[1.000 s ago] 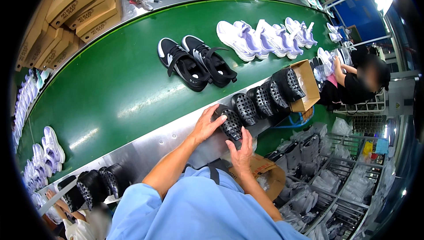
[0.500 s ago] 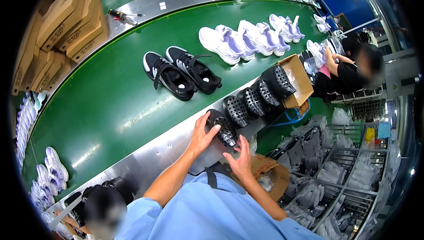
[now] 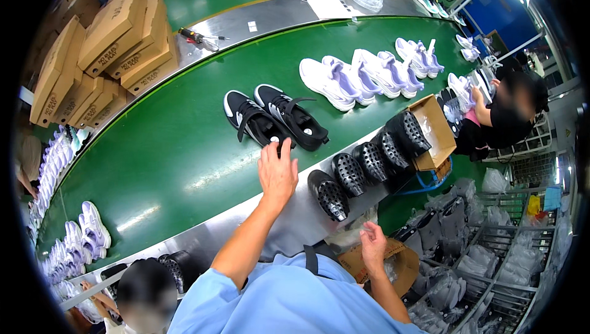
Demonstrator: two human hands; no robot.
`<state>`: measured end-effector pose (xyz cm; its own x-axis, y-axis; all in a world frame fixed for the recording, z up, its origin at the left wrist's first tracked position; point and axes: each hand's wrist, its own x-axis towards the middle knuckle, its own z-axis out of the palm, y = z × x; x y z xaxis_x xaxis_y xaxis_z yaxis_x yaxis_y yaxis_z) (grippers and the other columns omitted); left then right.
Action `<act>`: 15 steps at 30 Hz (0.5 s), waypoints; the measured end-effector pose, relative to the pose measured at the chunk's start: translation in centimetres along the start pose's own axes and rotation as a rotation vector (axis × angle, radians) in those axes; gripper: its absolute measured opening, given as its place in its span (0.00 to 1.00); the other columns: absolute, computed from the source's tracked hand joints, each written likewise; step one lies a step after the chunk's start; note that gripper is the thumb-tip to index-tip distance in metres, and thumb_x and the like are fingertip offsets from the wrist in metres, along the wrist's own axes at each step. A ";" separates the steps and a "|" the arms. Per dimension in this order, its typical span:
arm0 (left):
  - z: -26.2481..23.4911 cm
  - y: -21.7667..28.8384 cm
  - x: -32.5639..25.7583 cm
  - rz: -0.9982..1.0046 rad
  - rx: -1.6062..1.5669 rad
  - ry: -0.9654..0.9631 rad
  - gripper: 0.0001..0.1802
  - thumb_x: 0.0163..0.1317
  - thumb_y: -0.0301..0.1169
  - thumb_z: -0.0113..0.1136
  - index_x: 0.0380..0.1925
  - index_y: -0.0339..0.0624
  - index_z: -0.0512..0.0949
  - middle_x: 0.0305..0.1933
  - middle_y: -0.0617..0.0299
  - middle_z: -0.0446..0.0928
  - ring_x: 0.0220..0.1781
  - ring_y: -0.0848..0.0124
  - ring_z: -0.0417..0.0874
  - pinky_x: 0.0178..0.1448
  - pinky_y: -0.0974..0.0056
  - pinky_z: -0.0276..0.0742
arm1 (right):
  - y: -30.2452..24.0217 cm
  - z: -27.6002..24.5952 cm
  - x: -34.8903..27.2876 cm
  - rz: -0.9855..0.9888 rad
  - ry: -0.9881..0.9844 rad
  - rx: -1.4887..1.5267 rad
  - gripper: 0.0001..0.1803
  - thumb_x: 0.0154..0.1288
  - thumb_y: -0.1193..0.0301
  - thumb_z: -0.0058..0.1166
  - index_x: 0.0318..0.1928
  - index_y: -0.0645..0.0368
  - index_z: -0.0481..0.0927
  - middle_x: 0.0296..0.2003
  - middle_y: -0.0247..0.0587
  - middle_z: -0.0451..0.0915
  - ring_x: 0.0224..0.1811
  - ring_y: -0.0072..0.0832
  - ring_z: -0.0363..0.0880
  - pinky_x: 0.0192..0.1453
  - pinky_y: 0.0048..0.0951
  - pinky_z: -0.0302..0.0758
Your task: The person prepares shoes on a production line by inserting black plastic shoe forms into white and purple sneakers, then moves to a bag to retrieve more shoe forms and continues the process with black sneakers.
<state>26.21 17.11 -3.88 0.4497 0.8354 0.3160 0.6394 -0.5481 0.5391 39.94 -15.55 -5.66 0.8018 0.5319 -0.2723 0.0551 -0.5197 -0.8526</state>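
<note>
My left hand (image 3: 278, 173) reaches over the green belt with its fingers apart, at the heel of the nearer black shoe (image 3: 255, 119). Whether the fingertips touch that heel cannot be made out. Its mate, another black shoe with a grey toe edge and a strap (image 3: 289, 113), lies just to the right. Off the bench's near edge hangs my right hand (image 3: 373, 249), loosely open and holding nothing, above an open carton (image 3: 405, 269). Between my hands, a glossy black perforated shoe form (image 3: 329, 196) stands on the metal ledge, first in a row of several.
White and lilac shoes (image 3: 329, 82) lie farther along the belt (image 3: 184, 168). A small open box (image 3: 439, 128) ends the row of forms. Shoe boxes (image 3: 117, 33) are stacked at far left, near a screwdriver (image 3: 192, 35). A co-worker (image 3: 510, 106) handles shoes at right; racks (image 3: 485, 248) stand below.
Both hands have left the nearest perforated form, which stays on the ledge. My left hand has moved forward to the black shoe, my right hand down and right. The view has shifted.
</note>
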 end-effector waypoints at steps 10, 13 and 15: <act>3.9 1.9 7.2 -0.237 0.060 -0.652 0.38 0.61 0.27 0.62 0.73 0.66 0.68 0.58 0.43 0.82 0.63 0.43 0.80 0.65 0.48 0.79 | 0.7 -0.4 -1.1 0.072 0.009 0.000 0.19 0.70 0.75 0.61 0.60 0.67 0.79 0.51 0.40 0.85 0.41 0.22 0.82 0.48 0.26 0.80; 6.5 0.1 6.6 -0.367 -0.041 -0.731 0.40 0.60 0.39 0.66 0.74 0.66 0.65 0.59 0.44 0.83 0.62 0.47 0.84 0.65 0.48 0.80 | 0.8 -1.5 -0.3 0.069 0.020 0.067 0.18 0.71 0.73 0.62 0.58 0.66 0.80 0.48 0.38 0.85 0.41 0.20 0.82 0.47 0.24 0.79; 5.7 1.4 7.1 -0.363 0.075 -0.675 0.32 0.59 0.44 0.69 0.63 0.51 0.74 0.54 0.46 0.86 0.58 0.49 0.87 0.61 0.47 0.82 | -0.1 -3.3 1.0 0.010 0.100 -0.009 0.18 0.70 0.72 0.62 0.57 0.66 0.80 0.47 0.40 0.86 0.44 0.25 0.83 0.50 0.28 0.80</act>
<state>33.84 22.02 -5.27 0.4709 0.7711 -0.4286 0.8495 -0.2653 0.4561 42.67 -17.18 -4.36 0.8579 0.4571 -0.2347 0.0514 -0.5309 -0.8459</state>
